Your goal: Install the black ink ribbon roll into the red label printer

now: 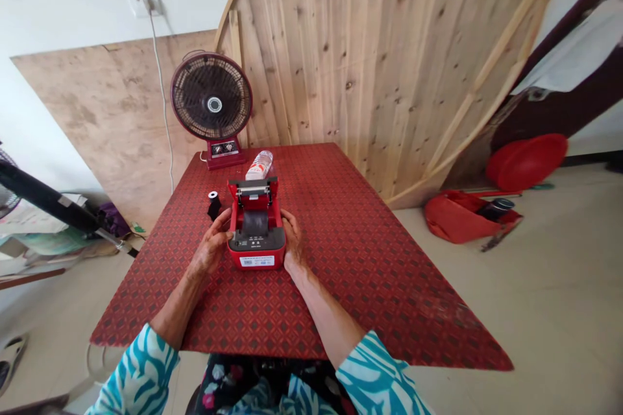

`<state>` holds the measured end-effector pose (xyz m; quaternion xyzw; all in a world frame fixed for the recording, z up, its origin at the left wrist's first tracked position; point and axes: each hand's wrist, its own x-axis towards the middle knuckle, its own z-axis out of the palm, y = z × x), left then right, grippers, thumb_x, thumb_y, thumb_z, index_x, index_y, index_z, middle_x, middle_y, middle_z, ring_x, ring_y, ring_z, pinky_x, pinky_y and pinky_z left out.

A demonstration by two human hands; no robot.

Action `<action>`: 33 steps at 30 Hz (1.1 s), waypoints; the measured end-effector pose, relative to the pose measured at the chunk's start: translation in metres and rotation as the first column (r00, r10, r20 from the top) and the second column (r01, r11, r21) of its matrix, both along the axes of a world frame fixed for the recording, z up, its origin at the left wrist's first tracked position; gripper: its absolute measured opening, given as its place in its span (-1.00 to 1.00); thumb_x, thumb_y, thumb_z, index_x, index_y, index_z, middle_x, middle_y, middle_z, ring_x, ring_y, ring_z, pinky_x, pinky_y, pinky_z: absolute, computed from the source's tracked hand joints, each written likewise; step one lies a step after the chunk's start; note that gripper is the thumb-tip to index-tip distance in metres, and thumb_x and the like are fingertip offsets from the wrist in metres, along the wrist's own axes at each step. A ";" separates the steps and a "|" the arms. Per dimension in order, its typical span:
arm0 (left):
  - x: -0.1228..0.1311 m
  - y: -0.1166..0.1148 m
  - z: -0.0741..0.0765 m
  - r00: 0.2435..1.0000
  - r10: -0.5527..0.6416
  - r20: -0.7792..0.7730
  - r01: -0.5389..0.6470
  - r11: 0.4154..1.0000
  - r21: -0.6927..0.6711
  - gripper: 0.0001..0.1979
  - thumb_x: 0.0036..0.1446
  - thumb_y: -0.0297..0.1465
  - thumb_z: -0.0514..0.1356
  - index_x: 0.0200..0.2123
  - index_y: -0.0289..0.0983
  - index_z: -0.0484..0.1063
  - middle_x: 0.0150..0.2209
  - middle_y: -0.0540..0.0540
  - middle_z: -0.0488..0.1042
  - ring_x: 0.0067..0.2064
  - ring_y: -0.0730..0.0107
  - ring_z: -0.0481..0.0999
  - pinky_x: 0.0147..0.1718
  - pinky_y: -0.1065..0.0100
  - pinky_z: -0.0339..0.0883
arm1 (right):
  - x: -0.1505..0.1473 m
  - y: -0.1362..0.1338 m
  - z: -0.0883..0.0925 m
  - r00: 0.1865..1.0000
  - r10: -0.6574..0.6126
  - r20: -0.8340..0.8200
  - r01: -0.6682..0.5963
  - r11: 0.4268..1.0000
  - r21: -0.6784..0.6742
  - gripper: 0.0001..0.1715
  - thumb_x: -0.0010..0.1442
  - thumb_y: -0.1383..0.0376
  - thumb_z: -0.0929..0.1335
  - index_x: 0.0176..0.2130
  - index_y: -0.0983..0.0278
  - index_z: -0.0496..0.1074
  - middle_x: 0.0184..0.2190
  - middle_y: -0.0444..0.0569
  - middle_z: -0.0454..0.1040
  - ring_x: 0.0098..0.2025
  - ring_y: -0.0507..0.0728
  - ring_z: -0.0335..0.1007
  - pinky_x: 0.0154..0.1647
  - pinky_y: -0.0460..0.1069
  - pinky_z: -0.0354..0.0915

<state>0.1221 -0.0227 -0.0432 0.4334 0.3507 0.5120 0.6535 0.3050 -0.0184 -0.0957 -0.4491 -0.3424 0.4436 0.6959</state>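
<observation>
A red thermal receipt printer (256, 253) stands in the middle of the red patterned table cover (350, 259), its lid tilted up at the back and its dark inside showing. My left hand (211, 243) presses its fingers against the printer's left side, and my right hand (293, 240) clasps the right side. Just left of the printer, a small black roll (213, 205) stands beside my left fingers, its lower end partly dark and unclear. A clear plastic bottle (259, 165) lies behind the raised lid, with its lower part hidden by the printer.
A red desk fan (211, 100) stands at the table's far edge, with its white cord running up to a wall socket (145, 2). Large wooden boards (384, 58) rise behind. On the floor to the right are a red bag (460, 215) and a red basin (526, 162).
</observation>
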 end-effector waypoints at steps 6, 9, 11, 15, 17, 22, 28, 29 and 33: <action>-0.001 -0.001 0.002 0.999 0.019 -0.028 -0.019 1.000 0.010 -0.33 -0.15 -0.39 0.30 0.12 -0.17 0.36 0.15 -0.15 0.40 0.01 0.12 0.50 -0.09 0.25 0.38 | -0.001 0.000 0.002 0.999 -0.024 -0.031 0.025 0.999 0.023 -0.59 0.09 0.09 0.30 -0.11 0.20 0.47 -0.12 -0.06 0.54 0.00 0.17 0.38 -0.03 0.06 0.28; -0.004 -0.001 0.007 0.994 0.048 -0.103 -0.044 0.998 0.041 -0.37 -0.16 -0.36 0.33 0.08 -0.20 0.40 0.11 -0.18 0.44 0.08 0.06 0.45 -0.03 0.22 0.35 | -0.001 0.001 0.000 0.999 -0.027 -0.027 0.028 0.999 0.044 -0.60 0.09 0.09 0.30 -0.11 0.18 0.49 -0.17 -0.08 0.55 -0.04 0.16 0.39 -0.03 0.05 0.28; -0.006 -0.003 0.015 0.969 0.134 -0.207 -0.108 0.985 0.131 -0.41 -0.16 -0.36 0.35 0.03 -0.21 0.44 0.09 -0.17 0.46 0.13 0.05 0.40 0.03 0.21 0.30 | -0.001 0.001 0.001 0.999 -0.026 -0.023 0.028 0.998 0.052 -0.59 0.09 0.09 0.30 -0.10 0.18 0.48 -0.16 -0.08 0.55 -0.03 0.16 0.38 0.00 0.06 0.27; -0.004 -0.013 0.046 0.840 0.311 -0.445 -0.092 0.889 0.448 -0.68 -0.08 -0.30 0.35 -0.18 -0.17 0.58 -0.06 -0.13 0.54 0.04 0.11 0.44 0.07 0.22 0.24 | -0.001 0.000 0.005 0.999 -0.037 -0.008 0.037 0.998 0.050 -0.61 0.10 0.11 0.29 -0.11 0.17 0.49 -0.12 -0.08 0.53 0.00 0.16 0.35 0.07 0.07 0.22; 0.005 -0.013 0.062 0.780 0.293 -0.552 0.054 0.849 0.526 -0.80 -0.05 -0.27 0.33 -0.29 -0.14 0.61 -0.19 -0.12 0.57 -0.07 0.14 0.48 0.03 0.23 0.27 | -0.001 0.000 0.007 0.999 -0.044 0.006 0.043 0.998 0.056 -0.63 0.10 0.12 0.29 -0.13 0.17 0.50 -0.12 -0.08 0.52 0.00 0.16 0.35 0.09 0.07 0.20; 0.033 0.021 0.083 0.554 0.207 -0.807 0.451 0.740 0.500 -0.85 -0.03 -0.30 0.28 -0.35 -0.10 0.62 -0.33 -0.09 0.60 -0.26 0.20 0.53 -0.14 0.28 0.35 | -0.002 0.001 0.006 0.998 -0.059 0.025 0.057 0.995 0.083 -0.64 0.12 0.14 0.27 -0.13 0.17 0.49 -0.11 -0.08 0.51 0.00 0.15 0.35 0.11 0.06 0.19; 0.052 0.065 0.076 0.061 0.224 -0.973 0.639 0.739 0.211 -0.77 -0.14 -0.45 0.28 -0.33 -0.11 0.59 -0.29 -0.11 0.61 -0.24 0.12 0.55 -0.27 0.30 0.31 | -0.003 0.003 0.006 0.998 -0.063 0.031 0.062 0.997 0.055 -0.64 0.10 0.16 0.27 -0.14 0.16 0.50 -0.11 -0.08 0.51 0.01 0.15 0.35 0.13 0.06 0.17; 0.053 0.068 0.073 0.038 0.234 -0.971 0.635 0.745 0.205 -0.75 -0.17 -0.46 0.30 -0.32 -0.11 0.58 -0.29 -0.12 0.60 -0.24 0.09 0.55 -0.27 0.29 0.31 | -0.003 0.003 0.007 0.997 -0.068 0.030 0.067 0.996 0.052 -0.64 0.10 0.16 0.27 -0.14 0.16 0.50 -0.11 -0.09 0.51 0.01 0.14 0.35 0.12 0.06 0.18; 0.056 0.073 0.063 -0.006 0.267 -0.964 0.610 0.765 0.207 -0.71 -0.23 -0.47 0.34 -0.32 -0.12 0.54 -0.33 -0.12 0.58 -0.23 0.06 0.54 -0.24 0.25 0.30 | -0.003 0.003 0.009 0.997 -0.077 0.027 0.075 0.996 0.053 -0.66 0.10 0.18 0.26 -0.16 0.15 0.50 -0.13 -0.10 0.51 -0.02 0.14 0.36 0.09 0.05 0.20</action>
